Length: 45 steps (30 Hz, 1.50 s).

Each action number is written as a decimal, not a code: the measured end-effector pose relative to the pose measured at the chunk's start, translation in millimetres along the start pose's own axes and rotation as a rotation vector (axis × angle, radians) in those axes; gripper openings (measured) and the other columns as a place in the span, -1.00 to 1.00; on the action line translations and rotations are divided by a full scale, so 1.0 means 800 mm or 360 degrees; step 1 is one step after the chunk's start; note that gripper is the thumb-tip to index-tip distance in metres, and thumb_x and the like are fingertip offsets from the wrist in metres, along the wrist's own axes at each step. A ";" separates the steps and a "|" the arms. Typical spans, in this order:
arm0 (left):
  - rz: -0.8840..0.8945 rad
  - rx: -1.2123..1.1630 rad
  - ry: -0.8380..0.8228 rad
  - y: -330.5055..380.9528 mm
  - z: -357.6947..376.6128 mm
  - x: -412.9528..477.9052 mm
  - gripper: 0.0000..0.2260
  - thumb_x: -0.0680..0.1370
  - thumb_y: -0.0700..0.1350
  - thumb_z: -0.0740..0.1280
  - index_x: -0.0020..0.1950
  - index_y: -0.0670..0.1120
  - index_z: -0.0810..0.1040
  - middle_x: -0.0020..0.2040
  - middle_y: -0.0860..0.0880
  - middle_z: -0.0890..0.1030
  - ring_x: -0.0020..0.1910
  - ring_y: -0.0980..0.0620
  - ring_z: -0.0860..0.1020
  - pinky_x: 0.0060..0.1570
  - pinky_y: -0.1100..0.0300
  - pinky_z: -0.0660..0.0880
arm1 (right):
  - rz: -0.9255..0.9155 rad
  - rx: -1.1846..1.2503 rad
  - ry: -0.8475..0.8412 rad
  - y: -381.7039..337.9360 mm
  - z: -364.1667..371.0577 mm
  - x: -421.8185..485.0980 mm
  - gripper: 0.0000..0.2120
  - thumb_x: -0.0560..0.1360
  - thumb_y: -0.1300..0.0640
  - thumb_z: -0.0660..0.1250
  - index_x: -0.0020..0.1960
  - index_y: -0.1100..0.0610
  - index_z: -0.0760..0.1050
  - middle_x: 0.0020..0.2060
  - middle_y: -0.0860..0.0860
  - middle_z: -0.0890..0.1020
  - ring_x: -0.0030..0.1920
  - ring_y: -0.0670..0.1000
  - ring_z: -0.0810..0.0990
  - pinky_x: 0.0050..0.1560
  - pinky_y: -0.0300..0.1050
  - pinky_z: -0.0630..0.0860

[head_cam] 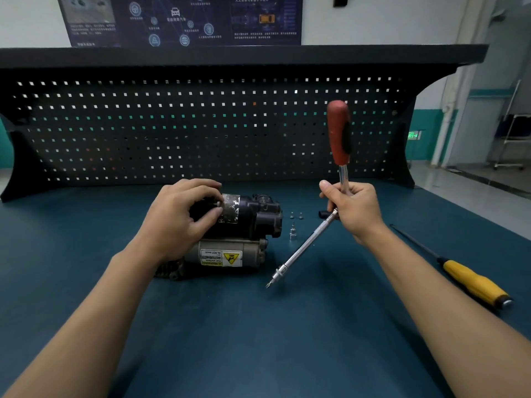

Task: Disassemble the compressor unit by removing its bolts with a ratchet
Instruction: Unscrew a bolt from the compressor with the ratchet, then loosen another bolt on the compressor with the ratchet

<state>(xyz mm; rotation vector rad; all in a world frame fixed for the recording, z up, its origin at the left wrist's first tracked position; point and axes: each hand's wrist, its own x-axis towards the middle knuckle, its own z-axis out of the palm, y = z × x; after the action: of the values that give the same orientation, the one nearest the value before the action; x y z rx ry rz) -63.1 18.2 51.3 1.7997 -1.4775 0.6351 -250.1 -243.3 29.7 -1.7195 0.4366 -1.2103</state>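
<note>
The compressor unit [244,225] lies on the blue bench, black body on top and a grey cylinder with a yellow warning label below. My left hand [178,219] grips its left end, fingers curled over the top. My right hand [353,211] holds the ratchet [339,133] by its steel shank, with the red handle pointing up. A long silver extension bar [301,248] slants down-left from this hand, its tip just above the bench to the right of the compressor. Two small bolts [296,216] and a socket [293,232] stand between the compressor and my right hand.
A yellow-handled screwdriver [471,280] lies at the right of the bench. A small black piece [323,214] sits behind my right hand. A black pegboard [201,124] closes off the back of the bench [258,340].
</note>
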 end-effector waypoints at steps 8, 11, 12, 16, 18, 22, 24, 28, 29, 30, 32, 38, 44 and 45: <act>0.0068 0.0019 -0.0012 -0.002 0.001 0.001 -0.83 0.47 -0.07 0.40 0.01 -0.09 0.69 0.09 0.05 0.67 0.08 0.02 0.60 0.16 -0.06 0.51 | 0.0010 -0.0035 -0.0045 0.004 -0.001 0.000 -0.64 0.53 0.00 0.46 -0.38 0.16 0.60 -0.55 -0.05 0.51 -0.47 -0.14 0.44 -0.32 -0.17 0.41; 0.0085 0.0062 -0.0004 -0.001 0.001 0.000 -0.84 0.49 -0.09 0.42 0.02 -0.10 0.69 0.08 0.05 0.68 0.06 -0.01 0.61 0.14 -0.04 0.51 | 0.0010 -0.0053 -0.0066 0.007 0.000 -0.001 -0.62 0.53 0.00 0.47 -0.34 0.24 0.59 -0.54 -0.04 0.51 -0.47 -0.13 0.45 -0.30 -0.14 0.42; 0.0082 0.0083 -0.0003 0.000 0.002 0.000 -0.86 0.50 -0.12 0.44 0.03 -0.09 0.69 0.09 0.05 0.68 0.07 -0.02 0.61 0.14 -0.04 0.50 | 0.0013 -0.0057 -0.0069 0.008 0.000 -0.001 -0.62 0.53 0.00 0.47 -0.35 0.24 0.59 -0.54 -0.03 0.51 -0.47 -0.12 0.45 -0.30 -0.13 0.43; 0.0018 0.0174 0.0031 0.007 0.004 0.002 -0.84 0.51 -0.18 0.48 0.08 -0.07 0.69 0.09 0.08 0.69 0.10 -0.01 0.61 0.08 -0.03 0.55 | 0.0024 -0.0065 -0.0064 0.013 -0.004 0.002 -0.61 0.52 -0.01 0.47 -0.40 0.16 0.59 -0.54 -0.03 0.52 -0.47 -0.12 0.46 -0.34 -0.22 0.43; -0.0024 0.0223 0.0046 0.013 0.006 0.006 -0.84 0.53 -0.15 0.46 0.10 -0.03 0.69 0.09 0.10 0.69 0.10 0.00 0.62 0.03 -0.02 0.56 | 0.0040 -0.0061 -0.0042 0.017 -0.008 0.005 -0.62 0.52 -0.02 0.48 -0.42 0.11 0.59 -0.55 -0.04 0.52 -0.50 -0.14 0.44 -0.41 -0.30 0.40; -0.0093 0.0234 0.0033 0.023 0.011 0.017 -0.86 0.55 -0.12 0.43 0.09 -0.01 0.68 0.05 0.11 0.69 0.06 -0.03 0.62 -0.01 -0.04 0.55 | 0.0133 -0.0008 0.0033 0.027 -0.022 0.013 -0.65 0.51 -0.01 0.48 -0.41 0.09 0.60 -0.56 -0.05 0.52 -0.54 -0.16 0.42 -0.49 -0.36 0.34; -0.0107 0.0249 -0.0012 0.028 0.013 0.024 -0.88 0.55 -0.11 0.41 0.08 0.00 0.68 0.03 0.11 0.69 0.04 -0.03 0.62 -0.02 -0.04 0.55 | 0.0195 0.0020 0.0051 0.035 -0.030 0.017 -0.62 0.52 0.00 0.48 -0.45 0.08 0.59 -0.56 -0.04 0.51 -0.56 -0.15 0.40 -0.52 -0.34 0.31; -0.0162 0.0241 -0.0083 0.037 0.008 0.046 -0.89 0.56 -0.08 0.41 0.07 0.01 0.69 -0.01 0.08 0.70 0.00 -0.03 0.63 -0.01 -0.05 0.57 | 0.0328 0.0111 0.0065 0.050 -0.047 0.018 -0.65 0.51 0.01 0.48 -0.38 0.14 0.59 -0.57 -0.03 0.50 -0.58 -0.13 0.37 -0.57 -0.30 0.28; -0.0186 0.0219 -0.0093 0.039 0.006 0.055 -0.88 0.56 -0.07 0.42 0.07 0.01 0.69 -0.03 0.07 0.71 -0.02 -0.03 0.63 0.00 -0.05 0.58 | 0.0355 0.0130 0.0080 0.054 -0.051 0.018 -0.66 0.51 0.02 0.48 -0.37 0.17 0.59 -0.57 -0.03 0.49 -0.59 -0.13 0.36 -0.58 -0.30 0.27; -0.0205 0.0205 -0.0099 0.040 0.003 0.066 -0.88 0.56 -0.06 0.42 0.07 0.01 0.70 -0.04 0.06 0.71 -0.03 -0.03 0.64 -0.01 -0.05 0.58 | 0.0384 0.0150 0.0095 0.059 -0.054 0.018 -0.67 0.51 0.02 0.49 -0.36 0.17 0.59 -0.57 -0.03 0.49 -0.59 -0.12 0.35 -0.58 -0.30 0.26; -0.0224 0.0208 -0.0095 0.040 -0.001 0.094 -0.88 0.56 -0.04 0.41 0.05 0.01 0.70 -0.06 0.03 0.71 -0.06 -0.03 0.64 -0.01 -0.05 0.59 | 0.0450 0.0192 0.0123 0.069 -0.058 0.017 -0.68 0.50 0.02 0.49 -0.35 0.15 0.60 -0.57 -0.03 0.49 -0.59 -0.13 0.35 -0.58 -0.30 0.26; -0.0350 0.0305 -0.0145 0.005 0.018 0.181 -0.85 0.56 0.00 0.40 0.08 0.01 0.69 0.02 -0.05 0.71 0.02 -0.11 0.63 0.10 -0.09 0.57 | 0.0658 0.0271 0.0238 0.098 -0.063 0.012 -0.66 0.49 -0.01 0.50 -0.40 0.11 0.59 -0.53 -0.02 0.49 -0.54 -0.11 0.38 -0.54 -0.26 0.30; -0.0599 0.0569 -0.0428 -0.071 0.066 0.207 -0.85 0.58 -0.01 0.38 0.08 0.01 0.69 0.07 -0.08 0.69 0.06 -0.15 0.61 0.10 -0.04 0.55 | 0.0727 0.0467 0.0408 0.106 -0.063 0.018 -0.69 0.51 0.02 0.48 -0.34 0.10 0.53 -0.51 -0.03 0.51 -0.56 -0.14 0.39 -0.59 -0.29 0.27; -0.0609 0.0614 -0.0499 -0.081 0.070 0.210 -0.86 0.58 -0.02 0.38 0.07 0.01 0.69 0.08 -0.07 0.69 0.07 -0.15 0.61 0.14 -0.04 0.54 | 0.0731 0.0489 0.0424 0.106 -0.062 0.020 -0.69 0.52 0.03 0.47 -0.32 0.12 0.52 -0.53 -0.03 0.50 -0.57 -0.14 0.38 -0.60 -0.30 0.25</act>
<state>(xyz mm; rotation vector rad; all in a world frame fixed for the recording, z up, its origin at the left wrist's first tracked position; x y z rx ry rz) 34.0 -123.9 127.8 2.4961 -1.2001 0.4786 -267.4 -320.3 -31.2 -1.1209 0.7206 -1.0993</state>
